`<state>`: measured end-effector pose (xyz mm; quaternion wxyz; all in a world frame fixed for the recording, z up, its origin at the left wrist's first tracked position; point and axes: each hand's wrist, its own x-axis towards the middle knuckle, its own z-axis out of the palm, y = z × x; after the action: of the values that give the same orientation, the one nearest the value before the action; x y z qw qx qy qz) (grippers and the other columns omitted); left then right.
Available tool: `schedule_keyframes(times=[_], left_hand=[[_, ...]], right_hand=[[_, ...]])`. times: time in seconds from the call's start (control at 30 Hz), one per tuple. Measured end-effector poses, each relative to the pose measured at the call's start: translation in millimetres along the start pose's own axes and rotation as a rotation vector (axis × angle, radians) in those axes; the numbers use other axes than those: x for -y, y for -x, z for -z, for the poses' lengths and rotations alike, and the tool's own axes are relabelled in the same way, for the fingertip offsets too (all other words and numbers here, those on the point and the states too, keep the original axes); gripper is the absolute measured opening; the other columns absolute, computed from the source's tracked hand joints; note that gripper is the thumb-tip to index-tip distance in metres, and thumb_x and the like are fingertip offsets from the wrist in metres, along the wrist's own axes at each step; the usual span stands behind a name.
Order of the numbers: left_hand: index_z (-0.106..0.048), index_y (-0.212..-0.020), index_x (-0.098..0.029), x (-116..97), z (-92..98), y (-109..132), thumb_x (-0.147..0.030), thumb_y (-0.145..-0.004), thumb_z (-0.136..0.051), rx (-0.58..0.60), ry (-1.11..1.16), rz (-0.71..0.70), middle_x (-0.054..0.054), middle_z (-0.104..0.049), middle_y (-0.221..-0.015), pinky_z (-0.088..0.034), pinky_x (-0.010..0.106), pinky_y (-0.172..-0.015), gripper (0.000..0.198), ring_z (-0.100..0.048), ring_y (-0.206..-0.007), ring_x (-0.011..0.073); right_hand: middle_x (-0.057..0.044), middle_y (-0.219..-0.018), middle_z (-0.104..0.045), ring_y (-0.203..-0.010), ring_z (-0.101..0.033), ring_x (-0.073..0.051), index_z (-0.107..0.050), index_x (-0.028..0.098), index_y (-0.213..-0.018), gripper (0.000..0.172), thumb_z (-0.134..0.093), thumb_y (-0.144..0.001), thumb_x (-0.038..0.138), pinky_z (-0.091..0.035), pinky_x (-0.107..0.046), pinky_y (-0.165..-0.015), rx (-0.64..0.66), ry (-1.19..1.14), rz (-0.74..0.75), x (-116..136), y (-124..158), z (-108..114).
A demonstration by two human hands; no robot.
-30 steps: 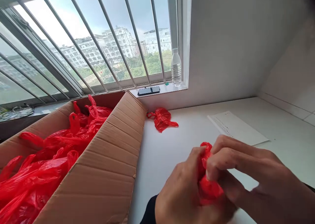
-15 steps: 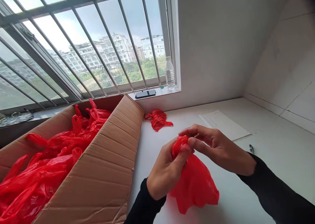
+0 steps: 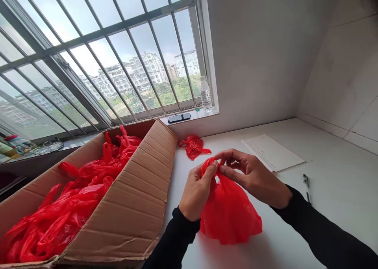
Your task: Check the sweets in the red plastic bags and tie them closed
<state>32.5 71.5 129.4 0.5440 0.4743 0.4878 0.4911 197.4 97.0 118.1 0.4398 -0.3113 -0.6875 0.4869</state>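
Note:
A red plastic bag [image 3: 232,214] hangs upright from both hands over the white table, its lower part spread out. My left hand [image 3: 198,190] is closed around a looped, gathered part of the bag's top, thumb pressed on it. Thumb and forefinger of my right hand [image 3: 248,174] pinch the bag's neck just to the right of that loop. What the bag holds, if anything, I cannot make out. Another red bag [image 3: 194,147], crumpled and knotted, lies on the table beyond my hands.
At left stands an open cardboard box [image 3: 141,194] heaped with red plastic bags [image 3: 82,190]. A phone [image 3: 179,118] and a water bottle [image 3: 206,95] rest on the sill of the barred window. To the right lie a paper pad [image 3: 273,153] and a pen [image 3: 307,186].
My fingers have shifted on the bag's neck; the left hand now shows a loop of it. The view has tilted up and left, showing more of the box and the sill.

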Motion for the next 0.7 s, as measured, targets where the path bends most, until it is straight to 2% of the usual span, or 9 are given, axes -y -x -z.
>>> schedule_keyframes(times=[0.2, 0.3, 0.43, 0.5, 0.6, 0.63, 0.7], left_hand=[[-0.049, -0.075, -0.020, 10.5, -2.2, 6.9, -0.051, -0.088, -0.063, -0.043, 0.028, 0.030, -0.006, -0.044, -0.058, -0.028, 0.020, -0.043, 0.036, -0.036, -0.045, 0.0070], [-0.050, -0.074, -0.019, 12.9, -1.8, 9.8, -0.050, -0.088, -0.066, -0.043, 0.022, 0.013, -0.006, -0.045, -0.059, -0.030, 0.020, -0.047, 0.037, -0.037, -0.049, 0.0069], [-0.054, -0.078, -0.019, 12.6, 3.1, 11.3, -0.054, -0.088, -0.065, -0.058, 0.037, 0.004, -0.006, -0.046, -0.061, -0.031, 0.021, -0.048, 0.037, -0.037, -0.050, 0.0078], [-0.056, -0.081, -0.020, 12.2, 7.0, 10.8, -0.054, -0.088, -0.064, -0.079, 0.050, 0.006, -0.005, -0.046, -0.064, -0.033, 0.021, -0.048, 0.035, -0.039, -0.052, 0.0086], [-0.059, -0.088, -0.021, 11.9, 12.0, 9.2, -0.053, -0.089, -0.063, -0.097, 0.056, 0.003, -0.005, -0.051, -0.069, -0.040, 0.021, -0.055, 0.032, -0.045, -0.058, 0.0099], [-0.060, -0.090, -0.021, 11.7, 13.0, 8.7, -0.052, -0.089, -0.063, -0.092, 0.052, 0.002, -0.004, -0.052, -0.071, -0.040, 0.021, -0.055, 0.031, -0.046, -0.059, 0.0102], [-0.062, -0.097, -0.022, 10.3, 14.0, 8.6, -0.051, -0.089, -0.064, -0.073, 0.037, 0.002, -0.004, -0.054, -0.074, -0.040, 0.021, -0.055, 0.031, -0.047, -0.060, 0.0103]], right_hand=[[0.001, -0.091, -0.062, -0.084, -0.059, -0.014, -0.067, 0.026, -0.111, 0.021, -0.065, -0.094, 0.039, -0.051, -0.030, -0.080, -0.069, -0.084, -0.065, -6.5, -1.0, -1.7], [0.000, -0.094, -0.063, -0.087, -0.061, -0.015, -0.066, 0.025, -0.111, 0.022, -0.062, -0.095, 0.040, -0.052, -0.031, -0.082, -0.067, -0.087, -0.090, -7.7, 0.7, -0.1], [-0.005, -0.122, -0.061, -0.111, -0.060, -0.021, -0.057, 0.029, -0.123, 0.035, -0.060, -0.094, 0.049, -0.051, -0.041, -0.098, -0.084, 0.050, -0.070, -4.8, 9.8, -4.4], [-0.007, -0.134, -0.055, -0.124, -0.055, -0.025, -0.049, 0.031, -0.131, 0.052, -0.069, -0.088, 0.050, -0.047, -0.047, -0.105, -0.067, 0.157, -0.026, -3.8, 17.0, -12.3], [-0.008, -0.142, -0.049, -0.133, -0.048, -0.028, -0.034, 0.033, -0.144, 0.079, -0.078, -0.079, 0.040, -0.044, -0.050, -0.110, -0.022, 0.302, 0.043, -5.5, 26.0, -28.3], [-0.008, -0.138, -0.052, -0.129, -0.051, -0.027, -0.032, 0.033, -0.146, 0.080, -0.076, -0.080, 0.036, -0.046, -0.049, -0.107, -0.027, 0.326, 0.044, -6.7, 27.5, -32.9], [-0.006, -0.121, -0.062, -0.113, -0.061, -0.023, -0.038, 0.030, -0.142, 0.062, -0.066, -0.087, 0.028, -0.052, -0.044, -0.098, -0.050, 0.322, 0.025, -9.4, 28.0, -38.4]])
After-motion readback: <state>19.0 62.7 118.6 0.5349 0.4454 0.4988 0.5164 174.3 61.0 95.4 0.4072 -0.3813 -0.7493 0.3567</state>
